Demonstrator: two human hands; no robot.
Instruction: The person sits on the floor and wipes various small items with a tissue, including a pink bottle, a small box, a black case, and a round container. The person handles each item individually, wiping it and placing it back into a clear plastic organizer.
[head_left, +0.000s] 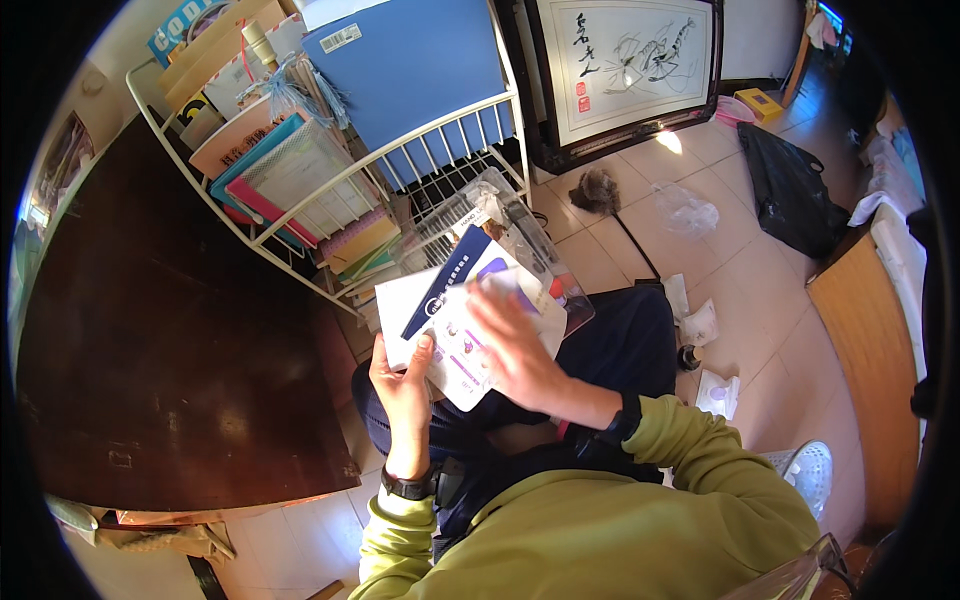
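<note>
My left hand (403, 397) grips a small stack of white printed leaflets (457, 382), thumb on top, above my lap. The upper sheet carries purple pictures and writing; a dark blue band (442, 289) with white writing crosses the stack. Over the right part of the sheets lies my right hand (521, 352), blurred, its fingers stretched out. A pale smear shows near its fingertips; whether that is a held cloth or paper, I cannot tell. Just beyond the leaflets is a clear plastic box (559, 262) with assorted small items, partly hidden by them.
A white wire rack (450, 124) holds a blue folder (405, 67) and several books. Left is a dark wooden surface (172, 337). A framed ink painting (630, 67), duster (596, 191), black bag (787, 191), plastic bag (686, 210) and perforated basket (814, 476) stand or lie around.
</note>
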